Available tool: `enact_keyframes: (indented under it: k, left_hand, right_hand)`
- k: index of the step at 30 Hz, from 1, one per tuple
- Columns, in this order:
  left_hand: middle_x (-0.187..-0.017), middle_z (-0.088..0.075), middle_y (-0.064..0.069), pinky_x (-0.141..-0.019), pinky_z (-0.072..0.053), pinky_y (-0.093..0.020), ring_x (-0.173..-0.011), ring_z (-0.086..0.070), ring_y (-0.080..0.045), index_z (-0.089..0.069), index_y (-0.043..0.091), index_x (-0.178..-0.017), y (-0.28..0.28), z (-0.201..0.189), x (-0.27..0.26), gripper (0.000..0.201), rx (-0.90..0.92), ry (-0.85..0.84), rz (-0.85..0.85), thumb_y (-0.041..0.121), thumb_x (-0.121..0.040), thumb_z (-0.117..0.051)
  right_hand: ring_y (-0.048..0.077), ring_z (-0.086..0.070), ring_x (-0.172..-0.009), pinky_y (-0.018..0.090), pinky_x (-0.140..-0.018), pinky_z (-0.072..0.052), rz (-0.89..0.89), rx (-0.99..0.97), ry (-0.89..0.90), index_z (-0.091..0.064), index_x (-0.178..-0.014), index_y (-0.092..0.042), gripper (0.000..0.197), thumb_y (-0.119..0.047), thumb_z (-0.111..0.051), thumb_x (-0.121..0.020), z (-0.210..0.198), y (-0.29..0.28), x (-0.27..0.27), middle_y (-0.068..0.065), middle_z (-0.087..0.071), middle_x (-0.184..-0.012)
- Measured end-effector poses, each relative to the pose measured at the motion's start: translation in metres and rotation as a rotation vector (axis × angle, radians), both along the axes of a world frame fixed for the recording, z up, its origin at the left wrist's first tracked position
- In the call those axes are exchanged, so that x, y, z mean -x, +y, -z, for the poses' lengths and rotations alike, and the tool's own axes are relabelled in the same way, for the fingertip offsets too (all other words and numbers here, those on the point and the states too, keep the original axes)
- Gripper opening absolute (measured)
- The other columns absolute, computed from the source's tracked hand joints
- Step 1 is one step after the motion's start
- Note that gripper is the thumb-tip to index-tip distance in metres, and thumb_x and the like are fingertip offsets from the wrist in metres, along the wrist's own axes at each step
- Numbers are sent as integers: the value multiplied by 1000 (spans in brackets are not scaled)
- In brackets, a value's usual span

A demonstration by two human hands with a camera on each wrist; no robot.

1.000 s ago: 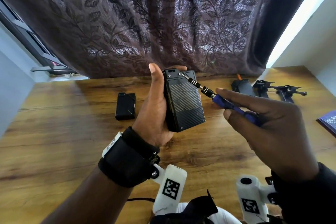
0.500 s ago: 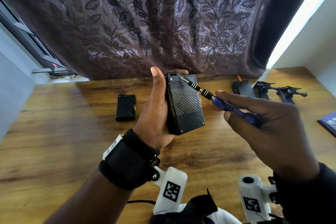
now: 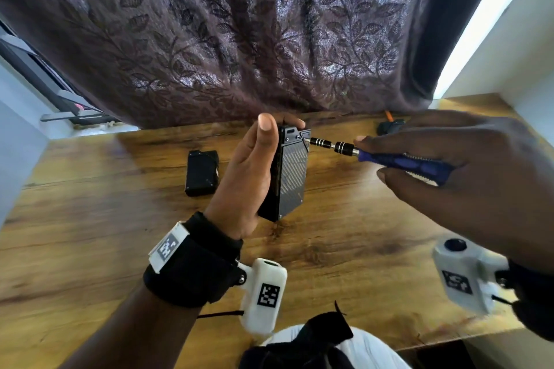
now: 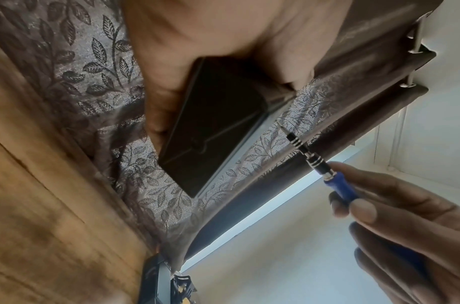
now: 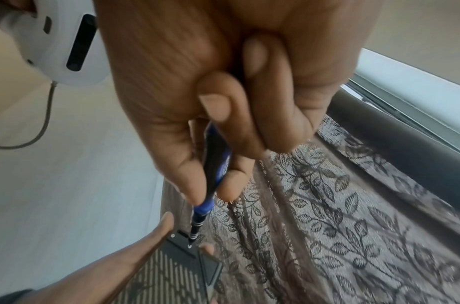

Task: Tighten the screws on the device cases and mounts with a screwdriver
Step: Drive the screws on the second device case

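My left hand grips a black ribbed device case upright above the wooden table, thumb along its left side, fingers behind its top. My right hand pinches a blue-handled screwdriver whose black-and-silver shaft points left. Its tip sits on a screw at the case's upper right corner. The left wrist view shows the case's dark underside in my palm and the screwdriver beside it. In the right wrist view my fingers curl round the handle.
A second black case lies flat on the table left of my left hand. Another black device with an orange part sits at the back right by the leaf-patterned curtain. White walls close the table's left and right sides.
My left hand has turned the case more edge-on. The screwdriver has swung to nearly level, and my right hand has risen and come closer to the camera. The tip stays at the case's top corner.
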State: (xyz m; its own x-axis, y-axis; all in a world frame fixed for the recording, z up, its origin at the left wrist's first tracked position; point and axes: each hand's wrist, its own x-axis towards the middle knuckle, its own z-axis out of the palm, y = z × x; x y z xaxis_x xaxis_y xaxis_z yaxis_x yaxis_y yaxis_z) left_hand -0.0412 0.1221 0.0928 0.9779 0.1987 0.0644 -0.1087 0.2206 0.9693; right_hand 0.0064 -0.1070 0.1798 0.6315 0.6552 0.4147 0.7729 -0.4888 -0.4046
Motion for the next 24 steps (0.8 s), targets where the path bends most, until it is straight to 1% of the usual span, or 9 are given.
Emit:
enact_keyframes:
  k: [4, 6, 10, 12, 14, 18, 20, 22, 24]
  left_hand:
    - [-103, -61, -11, -73, -52, -39, -88, -58, -22, -60, 9, -121, -1, -2, 1, 56, -28, -21, -11, 53, -102, -31]
    - [-103, -60, -12, -73, -51, -40, -87, -57, -23, -60, 8, -121, -3, -4, 1, 56, -55, -35, -17, 52, -103, -30]
    - [-103, -60, -11, -73, -50, -41, -87, -57, -23, -60, 7, -120, -6, -6, 2, 69, -80, -70, -38, 67, -91, -42]
    - [-103, -60, -11, -74, -50, -42, -88, -57, -23, -60, 9, -119, -6, -5, 1, 71, -89, -89, -39, 72, -90, -45]
    - [-105, -61, -9, -75, -50, -42, -89, -57, -22, -61, 11, -118, -6, -6, 2, 68, -101, -99, -47, 71, -90, -46]
    - [-106, -62, -8, -74, -50, -39, -89, -57, -22, -61, 13, -116, -5, -8, 1, 62, -130, -123, -55, 68, -92, -44]
    - [-106, -62, -7, -73, -50, -36, -88, -57, -20, -60, 11, -116, -6, -8, 0, 60, -144, -122, -51, 65, -96, -42]
    - [-105, -63, -5, -73, -51, -35, -88, -57, -19, -60, 10, -117, -7, -7, 0, 60, -139, -117, -47, 64, -100, -41]
    - [-105, -62, -7, -72, -51, -35, -87, -57, -20, -60, 9, -118, -7, -7, 0, 64, -136, -127, -33, 67, -96, -43]
  right_hand:
    - [12, -51, -72, 10, -68, -39, 81, 102, -73, -74, -101, -21, 20, -17, -81, -82, -5, 0, -3, -18, -62, -83]
    - [17, -51, -68, 16, -62, -40, 114, 84, -94, -72, -92, -19, 19, -16, -84, -78, -4, 0, -1, -16, -62, -80]
    - [18, -56, -65, 32, -58, -43, 104, 10, -43, -78, -89, -21, 9, -29, -75, -88, 0, -1, 7, -7, -65, -67]
    - [18, -58, -63, 32, -56, -43, 110, -5, 10, -80, -90, -23, 15, -35, -69, -90, 2, -1, 8, -5, -65, -62]
    - [16, -60, -70, 25, -58, -42, 121, -11, 51, -78, -92, -27, 14, -39, -73, -88, 4, 0, 8, -10, -66, -64]
    - [14, -59, -73, 17, -65, -44, 157, 43, 97, -68, -93, -28, 29, -31, -85, -70, 3, 0, 8, -17, -66, -79]
    - [14, -59, -72, 18, -62, -42, 171, 19, 109, -71, -87, -27, 20, -26, -85, -73, 1, -1, 9, -14, -65, -74]
    - [14, -62, -65, 24, -58, -44, 158, -27, 166, -75, -85, -29, 9, -33, -82, -83, -1, -3, 10, -8, -64, -62]
    - [18, -59, -58, 28, -53, -42, 146, -13, 191, -77, -84, -29, 18, -44, -70, -90, -1, -4, 10, -3, -59, -56]
